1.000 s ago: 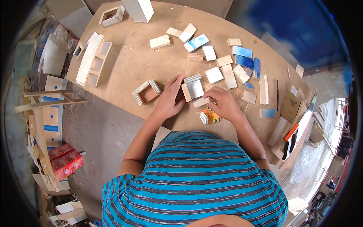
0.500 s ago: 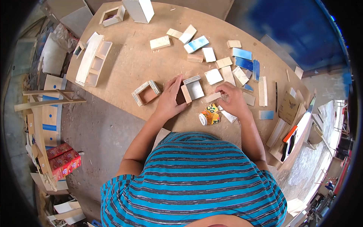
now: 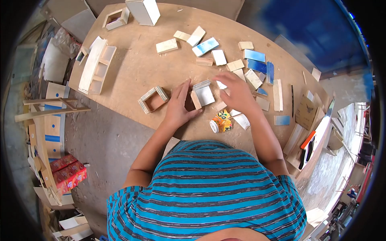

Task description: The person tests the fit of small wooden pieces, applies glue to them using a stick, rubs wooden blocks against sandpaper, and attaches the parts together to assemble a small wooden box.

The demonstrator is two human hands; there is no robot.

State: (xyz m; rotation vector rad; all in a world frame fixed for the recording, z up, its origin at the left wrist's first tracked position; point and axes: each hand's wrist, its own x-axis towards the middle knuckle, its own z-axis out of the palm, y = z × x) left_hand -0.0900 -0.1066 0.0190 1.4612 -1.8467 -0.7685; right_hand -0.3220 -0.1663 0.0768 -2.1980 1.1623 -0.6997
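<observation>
My left hand (image 3: 178, 105) holds a small wooden box (image 3: 206, 96) from its left side, thumb low and fingers stretched along the far side. The box has a white floor, and the hand hides part of its left portion. My right hand (image 3: 236, 93) hovers above the table to the right of the box, fingers apart, with nothing visible in it. Beneath it, a white block (image 3: 220, 84) is partly covered, and a small wood strip (image 3: 220, 106) lies by the wrist. A second open box (image 3: 153, 100) with a brown floor stands to the left.
A yellow-labelled container (image 3: 221, 122) lies near my body beside a white piece (image 3: 241, 120). Several wood blocks, some blue (image 3: 254, 55), are scattered beyond the right hand. A compartmented wooden piece (image 3: 96, 68) stands at left. An orange-and-black handled saw (image 3: 308, 146) lies at right.
My right hand has let go of the small wood strip, which now lies on the table, and has moved up and left over the white block. My left hand stays at the box.
</observation>
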